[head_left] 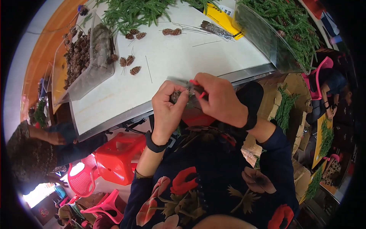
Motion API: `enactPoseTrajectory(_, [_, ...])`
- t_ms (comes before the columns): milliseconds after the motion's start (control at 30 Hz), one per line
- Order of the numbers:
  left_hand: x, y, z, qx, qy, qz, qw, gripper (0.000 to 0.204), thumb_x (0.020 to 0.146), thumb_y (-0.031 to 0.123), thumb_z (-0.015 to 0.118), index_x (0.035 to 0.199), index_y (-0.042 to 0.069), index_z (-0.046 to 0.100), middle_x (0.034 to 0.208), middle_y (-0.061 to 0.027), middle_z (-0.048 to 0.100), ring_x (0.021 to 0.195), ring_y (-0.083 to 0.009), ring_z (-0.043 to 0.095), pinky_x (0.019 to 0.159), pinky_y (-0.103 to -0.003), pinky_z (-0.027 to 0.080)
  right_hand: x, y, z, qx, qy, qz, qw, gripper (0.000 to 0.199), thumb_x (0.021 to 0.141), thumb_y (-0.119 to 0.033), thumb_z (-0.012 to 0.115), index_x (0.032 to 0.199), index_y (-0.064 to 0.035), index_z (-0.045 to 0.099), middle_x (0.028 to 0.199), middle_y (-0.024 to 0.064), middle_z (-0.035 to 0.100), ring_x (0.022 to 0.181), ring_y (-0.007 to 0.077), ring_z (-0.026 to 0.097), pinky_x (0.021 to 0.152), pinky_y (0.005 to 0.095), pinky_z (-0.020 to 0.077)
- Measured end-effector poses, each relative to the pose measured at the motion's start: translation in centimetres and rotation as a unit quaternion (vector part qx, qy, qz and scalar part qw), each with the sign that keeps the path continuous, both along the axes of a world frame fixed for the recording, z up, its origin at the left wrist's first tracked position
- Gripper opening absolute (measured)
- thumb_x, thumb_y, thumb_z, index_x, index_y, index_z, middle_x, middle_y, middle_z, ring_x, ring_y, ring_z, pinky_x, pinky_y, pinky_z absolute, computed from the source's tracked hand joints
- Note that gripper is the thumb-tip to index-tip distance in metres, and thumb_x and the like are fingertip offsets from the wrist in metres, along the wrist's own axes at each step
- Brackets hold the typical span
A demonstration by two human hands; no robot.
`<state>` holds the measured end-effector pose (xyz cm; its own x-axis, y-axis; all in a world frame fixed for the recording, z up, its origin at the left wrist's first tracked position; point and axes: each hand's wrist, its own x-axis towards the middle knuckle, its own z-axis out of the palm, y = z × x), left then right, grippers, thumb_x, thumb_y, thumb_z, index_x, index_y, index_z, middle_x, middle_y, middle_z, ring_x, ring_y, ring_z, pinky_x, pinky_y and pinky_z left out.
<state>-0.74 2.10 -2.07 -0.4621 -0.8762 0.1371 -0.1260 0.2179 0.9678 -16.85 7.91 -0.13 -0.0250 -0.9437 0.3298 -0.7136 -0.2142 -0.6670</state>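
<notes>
Close to the table's near edge, my left hand (pixel 167 110) is closed around a brown pine cone (pixel 175 96), partly hidden by the thumb and fingers. My right hand (pixel 225 100) grips red-handled pliers (pixel 198 90), whose jaws meet the left fingertips beside the cone. What the jaws bite on is too small to make out. Past my hands, a loose pine cone (pixel 135 70) lies on the white tabletop (pixel 179 53), near a small wired cluster of cones (pixel 126 61) and a single thin wire (pixel 148 69).
A clear bin of pine cones (pixel 102 68) stands at the left. Green artificial sprigs (pixel 133 14) lie at the back; another clear bin (pixel 263 42) holds more at the right. A wire bundle (pixel 215 29) rests by a yellow packet (pixel 228 23). Red stools (pixel 116 158) and other people are nearby.
</notes>
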Motion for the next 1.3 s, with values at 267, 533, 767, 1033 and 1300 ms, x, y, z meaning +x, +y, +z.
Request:
enactPoseTrajectory(267, [0.8,-0.3,0.1,0.268,0.115,-0.081,0.953,0.004,0.085,0.000,0.061,0.088,-0.001,0.063,0.093,-0.0045,0.064,0.087,-0.0097,0.058,0.080,-0.023,0.045,-3.0,-1.7,-1.2,0.321,-0.460,0.098,0.822,0.014,0.090,-0.017,0.064,0.086,-0.0040,0.059,0.063,-0.0002,0.054,0.052,0.0107,0.048,0.050,0.0254,0.0384])
enactPoseTrajectory(533, [0.9,0.0,-0.3,0.284,0.120,-0.070,0.949,0.007,0.086,0.001,0.060,0.092,0.000,0.063,0.096,-0.0057,0.065,0.087,-0.0099,0.059,0.079,-0.023,0.046,-2.7,-1.3,-1.7,0.277,-0.421,0.078,0.860,0.014,0.091,-0.017,0.063,0.090,-0.0036,0.059,0.066,-0.0014,0.053,0.060,0.0074,0.049,0.054,0.0244,0.0394])
enactPoseTrajectory(767, [1.4,-0.3,0.9,0.377,0.177,-0.069,0.906,0.008,0.087,0.006,0.058,0.092,0.001,0.062,0.095,-0.0060,0.065,0.077,-0.0084,0.056,0.065,-0.020,0.043,-4.1,-0.7,-2.2,0.101,-0.191,0.083,0.973,0.015,0.088,-0.011,0.060,0.098,-0.0002,0.056,0.078,0.0055,0.057,0.070,0.0152,0.055,0.065,0.0289,0.0450])
enactPoseTrajectory(1033, [1.4,-0.5,0.6,0.436,0.212,-0.088,0.870,0.008,0.088,0.007,0.056,0.093,0.002,0.060,0.092,-0.0075,0.065,0.062,-0.0074,0.047,0.053,-0.020,0.036,-4.4,-0.3,-2.4,0.083,-0.061,0.161,0.982,0.036,0.071,-0.005,0.063,0.105,-0.0016,0.052,0.093,0.0161,0.055,0.086,0.0346,0.056,0.076,0.0406,0.0473])
enactPoseTrajectory(1300, [1.7,-0.4,-0.2,0.464,0.246,-0.110,0.844,0.009,0.089,0.003,0.055,0.095,0.003,0.061,0.088,-0.0031,0.066,0.067,-0.0052,0.054,0.054,-0.019,0.039,-3.7,-0.7,-1.8,0.061,-0.017,0.199,0.978,0.034,0.070,-0.007,0.064,0.101,-0.0021,0.052,0.090,0.0146,0.055,0.089,0.0355,0.055,0.077,0.0421,0.0456])
